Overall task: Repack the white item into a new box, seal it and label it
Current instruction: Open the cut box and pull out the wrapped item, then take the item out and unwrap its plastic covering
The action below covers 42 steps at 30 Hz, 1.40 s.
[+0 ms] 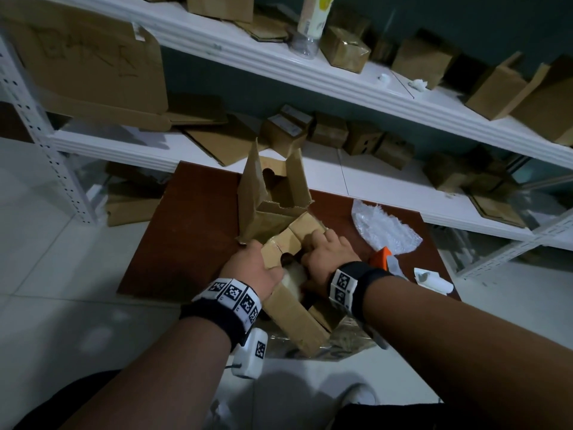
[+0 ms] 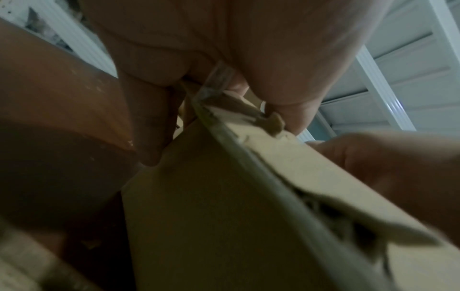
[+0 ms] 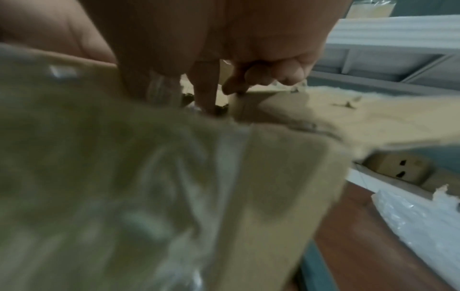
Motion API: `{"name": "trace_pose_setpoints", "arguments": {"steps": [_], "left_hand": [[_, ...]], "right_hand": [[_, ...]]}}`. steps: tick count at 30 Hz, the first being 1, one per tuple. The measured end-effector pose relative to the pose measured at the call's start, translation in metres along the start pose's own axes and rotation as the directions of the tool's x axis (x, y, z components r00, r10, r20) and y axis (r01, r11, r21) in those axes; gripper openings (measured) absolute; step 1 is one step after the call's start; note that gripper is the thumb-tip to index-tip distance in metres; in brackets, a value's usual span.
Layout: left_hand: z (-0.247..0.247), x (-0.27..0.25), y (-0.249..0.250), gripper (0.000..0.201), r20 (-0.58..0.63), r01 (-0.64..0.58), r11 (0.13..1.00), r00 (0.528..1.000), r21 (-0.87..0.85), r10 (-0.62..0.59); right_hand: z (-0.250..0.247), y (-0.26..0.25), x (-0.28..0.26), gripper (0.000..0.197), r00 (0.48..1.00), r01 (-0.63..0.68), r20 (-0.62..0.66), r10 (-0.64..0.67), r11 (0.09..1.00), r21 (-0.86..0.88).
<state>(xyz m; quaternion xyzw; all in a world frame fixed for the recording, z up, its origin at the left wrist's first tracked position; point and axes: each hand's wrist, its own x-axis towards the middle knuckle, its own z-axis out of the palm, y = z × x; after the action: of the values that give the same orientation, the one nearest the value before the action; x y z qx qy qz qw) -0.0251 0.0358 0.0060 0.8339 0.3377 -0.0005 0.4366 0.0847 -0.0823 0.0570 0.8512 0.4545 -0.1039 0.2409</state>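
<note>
A worn, taped cardboard box (image 1: 291, 308) lies tilted at the near edge of the brown table (image 1: 186, 231). My left hand (image 1: 252, 263) grips its left side; in the left wrist view the fingers (image 2: 149, 122) and thumb wrap the taped edge of the box (image 2: 224, 206). My right hand (image 1: 325, 249) holds the box's top flaps with curled fingers (image 3: 209, 94). A pale white item (image 1: 294, 274) shows in the opening between my hands, mostly hidden. Right behind stands a second cardboard box (image 1: 273, 193), open, with its flaps upright.
Bubble wrap (image 1: 384, 228) lies on the table to the right, with an orange tool (image 1: 383, 257) and a white paper piece (image 1: 434, 280) nearer me. White shelves (image 1: 356, 88) behind the table hold several cardboard boxes. Pale tiled floor lies to the left.
</note>
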Motion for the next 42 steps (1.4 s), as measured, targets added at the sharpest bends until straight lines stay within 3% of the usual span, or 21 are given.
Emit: {"name": "trace_pose_setpoints", "arguments": {"steps": [6, 11, 14, 18, 22, 26, 30, 35, 38, 39, 40, 42], "left_hand": [[-0.003, 0.001, 0.001, 0.042, -0.007, 0.001, 0.998, 1.000, 0.066, 0.000], [-0.003, -0.001, 0.003, 0.040, -0.030, -0.001, 0.996, 1.000, 0.094, 0.004], [-0.003, -0.002, 0.004, 0.040, -0.032, -0.002, 0.996, 0.999, 0.087, 0.005], [-0.004, -0.003, 0.005, 0.039, -0.026, 0.004, 0.997, 1.000, 0.080, -0.002], [-0.005, -0.004, 0.004, 0.033, -0.022, 0.015, 0.999, 1.000, 0.034, -0.014], [-0.003, -0.005, 0.004, 0.037, -0.018, 0.024, 0.999, 1.000, 0.022, -0.023], [-0.004, -0.005, 0.002, 0.036, -0.013, 0.028, 1.000, 1.000, 0.013, -0.027], [-0.004, -0.005, 0.000, 0.038, -0.006, 0.033, 0.999, 0.999, 0.027, -0.033], [-0.006, -0.006, 0.000, 0.036, -0.009, 0.033, 0.999, 0.999, 0.024, -0.033], [-0.006, -0.005, -0.001, 0.036, -0.007, 0.034, 0.999, 0.999, 0.020, -0.034], [-0.005, -0.005, -0.001, 0.036, -0.002, 0.036, 0.999, 0.999, 0.017, -0.036], [-0.005, -0.004, 0.000, 0.038, -0.001, 0.032, 0.999, 0.999, 0.020, -0.032]], "right_hand": [[-0.008, 0.024, -0.009, 0.025, 0.986, 0.079, -0.160, -0.040, 0.965, 0.251], [-0.019, 0.045, -0.027, 0.007, 0.979, 0.155, -0.180, -0.091, 0.911, 0.382], [-0.024, 0.061, -0.042, 0.013, 0.962, 0.133, -0.272, 0.032, 0.813, 0.568], [-0.032, 0.080, -0.054, 0.009, 0.895, 0.092, -0.348, 0.281, 0.646, 0.758], [-0.022, 0.102, -0.048, 0.011, 0.801, 0.077, -0.271, 0.534, 0.356, 0.931], [0.000, 0.122, -0.035, 0.015, 0.724, -0.049, -0.114, 0.680, 0.216, 0.975], [0.029, 0.133, -0.024, 0.015, 0.679, -0.228, 0.126, 0.723, 0.045, 0.973], [0.054, 0.137, -0.008, 0.023, 0.653, -0.293, 0.153, 0.742, 0.060, 0.954], [0.054, 0.133, -0.008, 0.044, 0.641, -0.281, 0.223, 0.734, -0.046, 0.959], [0.052, 0.129, -0.011, 0.053, 0.627, -0.295, 0.228, 0.745, -0.045, 0.955], [0.049, 0.125, -0.016, 0.057, 0.627, -0.315, 0.188, 0.756, 0.025, 0.949], [0.039, 0.110, -0.028, 0.054, 0.676, -0.311, 0.085, 0.732, 0.178, 0.934]]}}
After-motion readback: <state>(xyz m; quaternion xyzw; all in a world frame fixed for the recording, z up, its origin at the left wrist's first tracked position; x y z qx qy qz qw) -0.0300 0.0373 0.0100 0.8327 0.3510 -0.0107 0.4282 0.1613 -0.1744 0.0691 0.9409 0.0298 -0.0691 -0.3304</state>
